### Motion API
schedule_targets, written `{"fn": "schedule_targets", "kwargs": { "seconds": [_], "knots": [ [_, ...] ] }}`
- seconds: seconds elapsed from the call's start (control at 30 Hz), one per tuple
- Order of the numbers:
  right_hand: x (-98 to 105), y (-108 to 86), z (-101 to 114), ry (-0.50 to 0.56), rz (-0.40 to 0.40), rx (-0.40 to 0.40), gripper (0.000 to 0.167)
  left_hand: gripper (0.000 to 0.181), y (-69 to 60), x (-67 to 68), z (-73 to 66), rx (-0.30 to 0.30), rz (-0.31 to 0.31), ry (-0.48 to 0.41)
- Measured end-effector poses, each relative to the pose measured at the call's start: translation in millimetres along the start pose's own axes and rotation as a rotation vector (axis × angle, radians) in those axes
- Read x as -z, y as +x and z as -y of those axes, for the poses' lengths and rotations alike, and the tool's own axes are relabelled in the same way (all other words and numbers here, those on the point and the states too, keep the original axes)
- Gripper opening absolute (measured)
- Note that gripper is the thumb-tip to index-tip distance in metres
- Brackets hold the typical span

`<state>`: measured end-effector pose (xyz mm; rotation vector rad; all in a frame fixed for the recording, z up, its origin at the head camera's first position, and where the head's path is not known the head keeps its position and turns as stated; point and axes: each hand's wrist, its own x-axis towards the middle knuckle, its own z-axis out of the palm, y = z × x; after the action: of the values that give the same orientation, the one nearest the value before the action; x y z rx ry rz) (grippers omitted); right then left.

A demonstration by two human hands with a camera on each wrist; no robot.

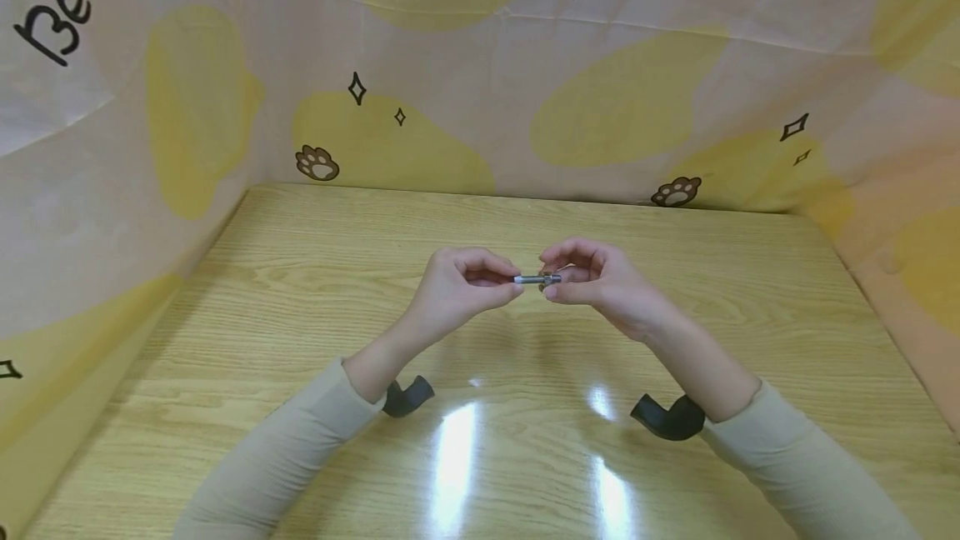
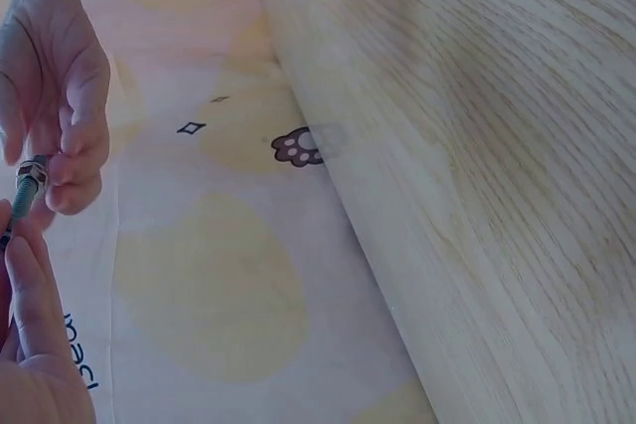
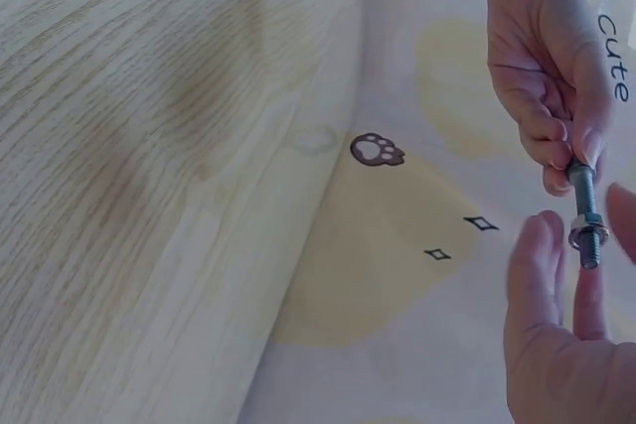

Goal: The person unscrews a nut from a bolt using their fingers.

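Above the table, my left hand (image 1: 468, 282) pinches one end of a metal bolt (image 1: 529, 279) between thumb and fingertips, holding it roughly level. A nut (image 3: 588, 219) sits on the threaded shaft close to the free end, with a shiny ring like a washer (image 3: 588, 237) against it. My right hand (image 1: 600, 282) is around that free end, thumb on one side and fingers on the other. Gaps show between its fingertips and the nut in the right wrist view. The bolt's gripped end is hidden by the left fingers.
The wood-grain table (image 1: 337, 273) lies under both hands, with bright reflections near its front. Printed cloth (image 1: 495, 107) stands behind it and along both sides. A black curved piece (image 1: 408, 397) is at the left wrist, another black piece (image 1: 670, 417) at the right.
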<state>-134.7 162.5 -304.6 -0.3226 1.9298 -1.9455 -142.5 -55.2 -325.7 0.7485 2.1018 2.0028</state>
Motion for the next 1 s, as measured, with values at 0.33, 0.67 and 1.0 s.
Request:
{"fn": "schedule_targets", "kwargs": {
  "seconds": [0.33, 0.67, 1.0],
  "knots": [
    [-0.7, 0.9, -1.0, 0.033, 0.017, -0.034, 0.007, 0.013, 0.1, -0.5, -1.6, -0.003, -0.004, -0.011],
    [-1.1, 1.1, 1.7, 0.017, -0.004, -0.041, 0.015, 0.012, 0.8, -0.4, -2.4, 0.016, -0.006, 0.001],
    [2.3, 0.7, 0.3, -0.001, 0.019, 0.020, 0.024, 0.013, 0.7, -0.1, -3.0, 0.017, 0.003, -0.017]
  ]
}}
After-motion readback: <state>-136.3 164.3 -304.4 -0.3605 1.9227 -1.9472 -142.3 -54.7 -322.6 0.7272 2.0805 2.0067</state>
